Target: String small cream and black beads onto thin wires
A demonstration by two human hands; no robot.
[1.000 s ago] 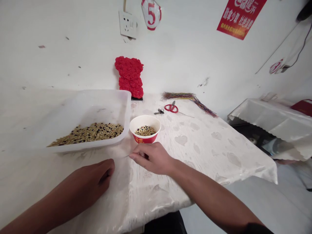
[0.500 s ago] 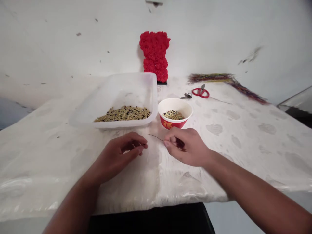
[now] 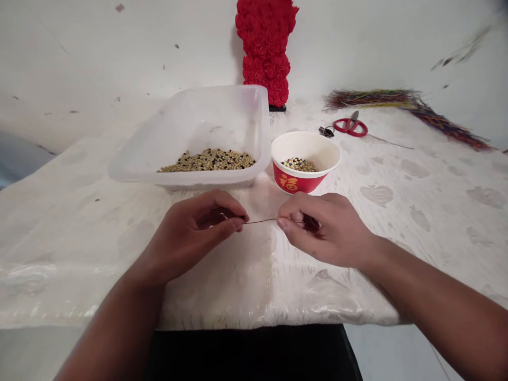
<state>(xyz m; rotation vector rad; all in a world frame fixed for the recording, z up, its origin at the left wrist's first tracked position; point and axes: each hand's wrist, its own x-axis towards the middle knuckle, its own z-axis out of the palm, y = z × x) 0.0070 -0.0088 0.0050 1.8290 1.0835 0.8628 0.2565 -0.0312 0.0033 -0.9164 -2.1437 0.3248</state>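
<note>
A thin dark wire [image 3: 260, 220] stretches across the gap between my two hands, above the table's front part. My right hand [image 3: 323, 227] pinches it between thumb and forefinger, with the other fingers curled in. At the wire's other end my left hand [image 3: 206, 225] is closed in a pinch, and a small dark bead [image 3: 243, 217] shows partly at its fingertips. Whether the wire passes through the bead, I cannot tell. Just behind my right hand stands a red and white paper bowl [image 3: 299, 182] with small pale and dark beads [image 3: 299, 164] in it.
A translucent plastic bin [image 3: 190, 180] behind my left hand holds many beads [image 3: 210, 160]. Red-handled scissors [image 3: 351, 126], a small dark metal object [image 3: 326, 132] and bundles of coloured wire [image 3: 369, 99] lie at the back right. A red rose figure [image 3: 266, 58] stands against the wall.
My hands have come closer, and the wire's free end, which stood apart from my left hand, now meets its fingertips. The view has tilted down, so everything behind sits higher.
</note>
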